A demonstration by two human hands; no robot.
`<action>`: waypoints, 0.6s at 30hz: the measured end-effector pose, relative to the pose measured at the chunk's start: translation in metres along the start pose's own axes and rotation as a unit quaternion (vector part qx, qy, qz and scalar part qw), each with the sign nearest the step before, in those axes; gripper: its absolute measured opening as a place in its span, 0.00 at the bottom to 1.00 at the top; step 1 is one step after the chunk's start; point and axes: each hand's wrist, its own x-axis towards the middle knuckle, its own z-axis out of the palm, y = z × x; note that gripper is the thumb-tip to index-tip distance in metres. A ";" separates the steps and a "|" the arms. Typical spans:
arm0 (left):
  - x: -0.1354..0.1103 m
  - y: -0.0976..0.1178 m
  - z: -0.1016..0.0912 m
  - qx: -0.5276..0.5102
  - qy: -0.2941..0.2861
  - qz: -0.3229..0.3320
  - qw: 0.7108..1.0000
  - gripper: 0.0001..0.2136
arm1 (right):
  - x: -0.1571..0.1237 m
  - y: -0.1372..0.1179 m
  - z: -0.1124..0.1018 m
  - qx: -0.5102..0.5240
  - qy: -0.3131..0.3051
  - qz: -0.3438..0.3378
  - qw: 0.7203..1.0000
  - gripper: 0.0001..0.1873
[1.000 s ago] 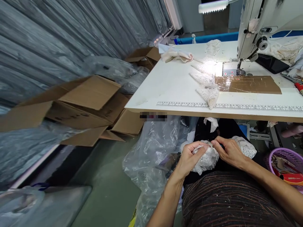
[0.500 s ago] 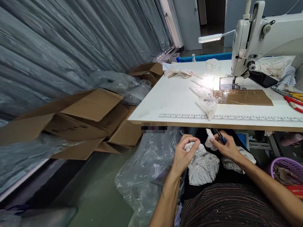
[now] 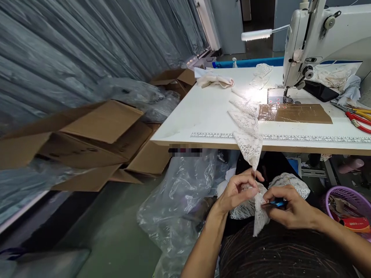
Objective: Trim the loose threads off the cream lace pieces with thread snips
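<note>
My left hand (image 3: 238,190) is closed, thumb and fingers pinching a white lace piece (image 3: 261,218) just below the table edge. In my right hand (image 3: 295,210) is a pair of blue-handled thread snips (image 3: 277,204), its fingertips also at the side of that lace. A thin thread (image 3: 255,175) runs from the lace up to the tip of a chain of lace pieces (image 3: 248,144), which hangs over the front edge. More white lace (image 3: 290,183) lies on my lap; part of it is hidden behind my hands.
A sewing machine (image 3: 304,58) with a lit lamp (image 3: 256,35) stands on the white table (image 3: 185,116). Red-handled pliers (image 3: 358,121) lie at the right. Below are a purple basket (image 3: 329,200), a clear plastic bag (image 3: 179,204) and an open cardboard box (image 3: 101,123).
Both hands have drawn together and moved lower, closer to my body. The lace chain has slid forward over the table edge. The snips now point left beside the lace.
</note>
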 end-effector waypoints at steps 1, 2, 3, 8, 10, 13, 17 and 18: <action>-0.002 0.000 0.000 0.001 0.009 -0.015 1.000 0.17 | 0.003 0.002 -0.003 0.004 0.000 0.014 1.000 0.07; -0.005 0.000 -0.001 0.007 0.021 -0.032 0.999 0.17 | 0.007 0.005 -0.006 0.004 0.003 0.030 1.000 0.10; -0.007 -0.001 -0.001 0.019 0.034 -0.046 0.998 0.17 | 0.011 0.008 -0.009 0.002 0.011 0.048 0.999 0.15; -0.011 -0.001 -0.003 0.077 0.066 -0.058 0.993 0.14 | 0.036 0.018 -0.012 -0.051 0.037 0.087 0.994 0.31; -0.011 -0.001 -0.003 0.083 0.061 -0.049 0.993 0.14 | 0.043 0.020 -0.011 -0.072 0.026 0.075 0.994 0.30; -0.010 0.000 -0.002 0.090 0.053 -0.042 0.994 0.14 | 0.047 0.023 -0.010 -0.091 0.038 0.063 0.993 0.31; -0.010 -0.001 -0.003 0.098 0.057 -0.046 0.993 0.14 | 0.037 0.027 -0.012 -0.082 0.051 0.077 0.992 0.32; -0.010 -0.001 -0.003 0.098 0.058 -0.050 0.992 0.14 | 0.033 0.028 -0.012 -0.078 0.045 0.082 0.993 0.32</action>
